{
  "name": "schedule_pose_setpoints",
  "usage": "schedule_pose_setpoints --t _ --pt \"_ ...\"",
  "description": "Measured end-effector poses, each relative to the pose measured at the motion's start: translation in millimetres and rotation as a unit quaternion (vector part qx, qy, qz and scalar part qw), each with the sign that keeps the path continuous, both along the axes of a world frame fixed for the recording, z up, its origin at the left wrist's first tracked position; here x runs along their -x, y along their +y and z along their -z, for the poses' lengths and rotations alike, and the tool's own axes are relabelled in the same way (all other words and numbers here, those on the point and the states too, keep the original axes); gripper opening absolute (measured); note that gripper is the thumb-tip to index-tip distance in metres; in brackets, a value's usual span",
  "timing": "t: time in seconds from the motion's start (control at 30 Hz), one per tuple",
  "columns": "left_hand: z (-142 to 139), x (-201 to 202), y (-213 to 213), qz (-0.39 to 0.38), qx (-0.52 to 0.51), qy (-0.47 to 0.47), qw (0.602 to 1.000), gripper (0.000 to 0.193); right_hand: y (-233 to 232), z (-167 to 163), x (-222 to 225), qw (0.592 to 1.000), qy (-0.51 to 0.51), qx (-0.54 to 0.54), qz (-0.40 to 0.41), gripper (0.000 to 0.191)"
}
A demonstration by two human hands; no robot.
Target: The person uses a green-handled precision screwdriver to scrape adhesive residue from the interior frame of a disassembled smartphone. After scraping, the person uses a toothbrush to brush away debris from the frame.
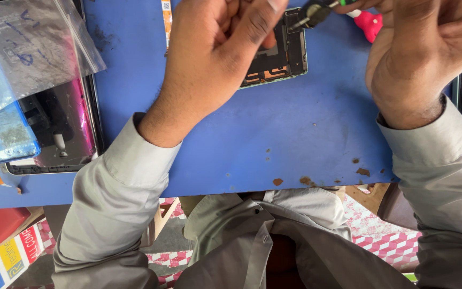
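Steadying the opened dark phone chassis with exposed boards (pixel 287 51) at the frame's upper centre, my left hand (pixel 215 64) clenches on it; my right hand (pixel 418 59) grips a black-tipped screwdriver (pixel 311 15). The back is off, its insides still seated on the scuffed blue mat (pixel 274 139).

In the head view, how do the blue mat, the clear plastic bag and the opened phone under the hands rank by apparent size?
1. blue mat
2. clear plastic bag
3. opened phone, though the left hand hides part of it, so its full size is unsure.
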State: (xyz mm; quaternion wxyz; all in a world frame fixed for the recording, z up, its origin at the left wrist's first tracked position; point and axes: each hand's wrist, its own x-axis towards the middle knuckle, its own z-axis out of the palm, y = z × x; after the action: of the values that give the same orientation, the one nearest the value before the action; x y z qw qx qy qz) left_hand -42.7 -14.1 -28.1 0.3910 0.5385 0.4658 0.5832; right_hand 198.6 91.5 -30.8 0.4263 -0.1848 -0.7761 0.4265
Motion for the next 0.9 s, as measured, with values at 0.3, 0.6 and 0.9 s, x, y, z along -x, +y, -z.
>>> schedule_pose_setpoints --t 0.3,0.6,0.9 --pt "-7.6 7.3 -0.9 -0.102 -0.018 0.198 0.975 0.026 0.3 -21.3 4.6 0.989 -0.087 -0.101 -0.07 0.021" --pt "-8.5 7.8 -2.1 -0.132 -0.095 0.301 0.94 0.021 -6.1 -36.0 13.7 0.973 -0.135 -0.153 -0.105 0.024" --pt "10.4 14.4 -4.0 -0.173 -0.106 0.384 0.901 0.029 -1.7 -20.8 3.3 0.971 -0.112 -0.154 -0.143 0.028"
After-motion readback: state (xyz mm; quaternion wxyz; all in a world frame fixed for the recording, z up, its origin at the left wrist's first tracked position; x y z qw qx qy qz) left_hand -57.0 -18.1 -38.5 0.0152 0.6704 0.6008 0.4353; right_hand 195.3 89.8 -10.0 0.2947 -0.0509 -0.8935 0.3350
